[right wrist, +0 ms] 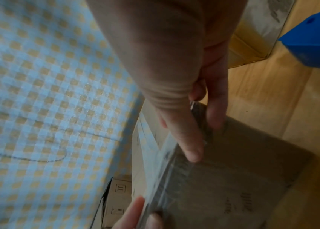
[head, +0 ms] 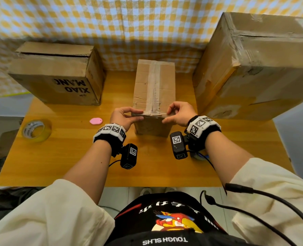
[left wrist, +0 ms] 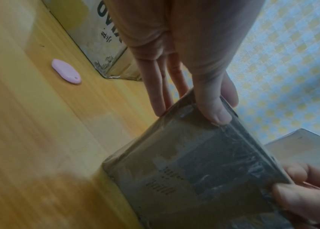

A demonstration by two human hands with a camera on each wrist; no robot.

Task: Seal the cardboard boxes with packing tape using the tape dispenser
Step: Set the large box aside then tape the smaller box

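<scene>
pink tag (head: 95, 121) on wood table (head: 76, 166).

1. Your narrow brown cardboard box (head: 154, 89) looks matt and scuffed, with a glossy clear tape strip (head: 151, 86) along its top.
2. The orange-brown wooden table (head: 72, 157) shows smooth, slightly shiny grain.
3. The small pink oval piece (head: 95, 120) looks like smooth plastic.

Three cardboard boxes (head: 154, 89), one tape roll (head: 36, 130)
</scene>
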